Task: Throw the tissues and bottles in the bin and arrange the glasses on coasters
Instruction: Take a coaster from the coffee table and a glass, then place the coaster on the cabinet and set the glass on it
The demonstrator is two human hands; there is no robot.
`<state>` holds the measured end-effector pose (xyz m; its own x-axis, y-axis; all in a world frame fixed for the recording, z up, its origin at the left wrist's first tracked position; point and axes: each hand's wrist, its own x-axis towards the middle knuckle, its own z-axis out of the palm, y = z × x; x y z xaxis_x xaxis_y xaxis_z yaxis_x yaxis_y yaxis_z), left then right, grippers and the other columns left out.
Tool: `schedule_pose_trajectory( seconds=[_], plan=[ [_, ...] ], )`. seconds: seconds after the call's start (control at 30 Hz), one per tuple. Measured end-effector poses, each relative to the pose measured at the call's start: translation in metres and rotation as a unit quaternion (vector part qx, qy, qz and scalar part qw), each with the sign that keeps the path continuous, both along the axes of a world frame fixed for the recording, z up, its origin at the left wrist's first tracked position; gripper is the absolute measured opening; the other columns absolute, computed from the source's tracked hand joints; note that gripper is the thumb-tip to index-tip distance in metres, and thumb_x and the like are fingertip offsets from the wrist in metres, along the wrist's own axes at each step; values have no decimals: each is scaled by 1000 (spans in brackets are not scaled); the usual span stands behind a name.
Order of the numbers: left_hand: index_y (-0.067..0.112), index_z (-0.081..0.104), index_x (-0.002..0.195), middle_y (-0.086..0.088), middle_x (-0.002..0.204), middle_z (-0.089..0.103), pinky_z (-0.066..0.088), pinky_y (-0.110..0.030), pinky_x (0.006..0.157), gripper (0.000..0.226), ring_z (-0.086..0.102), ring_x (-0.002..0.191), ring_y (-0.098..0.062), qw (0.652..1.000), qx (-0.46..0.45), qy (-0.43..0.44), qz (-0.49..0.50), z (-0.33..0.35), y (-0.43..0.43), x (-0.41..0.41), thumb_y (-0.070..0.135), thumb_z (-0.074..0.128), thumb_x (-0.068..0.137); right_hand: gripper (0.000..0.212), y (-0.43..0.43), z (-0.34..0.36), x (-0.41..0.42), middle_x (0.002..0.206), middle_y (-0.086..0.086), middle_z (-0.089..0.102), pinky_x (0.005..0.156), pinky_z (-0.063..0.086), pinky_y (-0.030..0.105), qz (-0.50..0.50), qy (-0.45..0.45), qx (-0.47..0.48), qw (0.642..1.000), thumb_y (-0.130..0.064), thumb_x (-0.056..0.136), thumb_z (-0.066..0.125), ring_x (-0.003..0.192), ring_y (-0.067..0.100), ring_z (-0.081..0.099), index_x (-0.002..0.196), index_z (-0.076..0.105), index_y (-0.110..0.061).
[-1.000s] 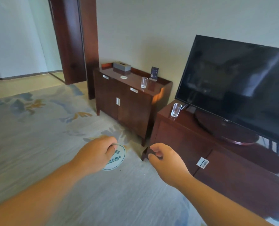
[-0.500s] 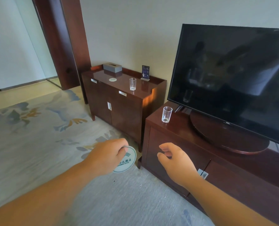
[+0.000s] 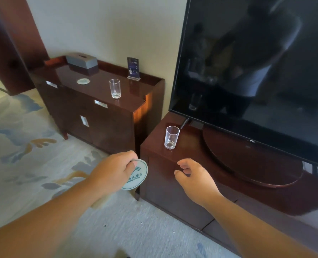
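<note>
The left hand [image 3: 113, 170] pinches a round pale-green coaster [image 3: 136, 176]; the right hand [image 3: 195, 176] is loosely curled, empty. Coaster-laying step: it probably belongs beside the clear glass tumbler [image 3: 171, 137] on the near dark wooden cabinet [image 3: 154, 152].

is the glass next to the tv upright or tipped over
Upright. The glass stands on its base on the TV cabinet, with its open mouth facing up.

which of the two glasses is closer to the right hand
The clear glass on the dark wooden TV stand, just beyond the right hand. The other clear glass stands farther away on the taller wooden cabinet.
</note>
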<state>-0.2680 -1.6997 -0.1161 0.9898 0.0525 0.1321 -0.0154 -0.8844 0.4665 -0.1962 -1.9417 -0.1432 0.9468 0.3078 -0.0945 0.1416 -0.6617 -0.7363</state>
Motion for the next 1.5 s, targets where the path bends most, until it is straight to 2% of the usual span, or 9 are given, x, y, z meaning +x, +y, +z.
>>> schedule_pose_trajectory(
  seconds=[0.3,0.43,0.6,0.7,0.8,0.9,0.97,1.1,1.5],
  plan=[
    [28,53,87,9,83,60,43,-28,60,15,56,78,-8,997,-19,54,-53,-25,38,136,27,42,98,52,38,-29,113,124,-13,54,70,37,13,-55,32,-29,998,-50,79,60,100,-1,52,128,49,-32],
    [27,54,88,8,83,61,46,-34,64,15,56,78,-11,995,-25,81,-43,-48,39,178,26,42,97,72,40,-58,161,130,-10,49,70,37,16,-75,59,-29,995,-56,71,65,95,1,50,134,41,-30],
    [28,56,92,10,81,59,34,-19,55,14,53,74,-9,992,-33,123,-15,-76,36,206,26,43,98,102,44,-91,210,143,-5,38,79,36,19,-79,97,-7,992,-66,56,69,104,0,42,143,27,-31],
    [27,55,90,9,78,58,35,-21,54,14,54,72,-8,990,-38,137,-4,-85,37,220,26,43,97,108,48,-104,232,148,-9,32,66,38,10,-74,117,19,990,-67,53,72,107,-2,42,143,19,-39],
    [29,52,85,11,72,54,30,-18,51,15,52,69,-2,990,-33,137,9,-90,38,234,27,43,97,107,51,-113,247,147,-11,31,46,41,5,-52,135,42,989,-59,55,79,102,-3,47,142,18,-44],
    [29,52,85,12,71,53,26,-17,51,14,51,68,0,990,-33,137,15,-95,37,243,28,43,97,104,53,-120,259,144,-11,37,76,47,12,-30,144,68,987,-51,57,84,122,5,44,141,24,-40],
    [30,51,85,12,71,53,26,-16,51,14,51,68,0,989,-36,140,17,-98,36,247,28,43,97,94,56,-124,263,135,-14,45,85,46,22,-18,151,79,985,-50,57,83,118,5,48,135,31,-43],
    [33,46,81,13,68,51,25,-17,51,16,50,66,0,988,-33,147,25,-102,36,252,30,44,97,66,61,-128,269,109,-19,60,80,52,25,-4,157,93,983,-46,58,80,97,2,59,115,46,-46],
    [22,56,94,6,82,59,35,-23,57,15,56,77,-15,994,5,91,63,-34,65,253,27,43,98,56,102,-53,283,94,-19,62,66,57,23,56,118,106,986,-47,57,73,82,0,63,107,46,-45]
  ],
)
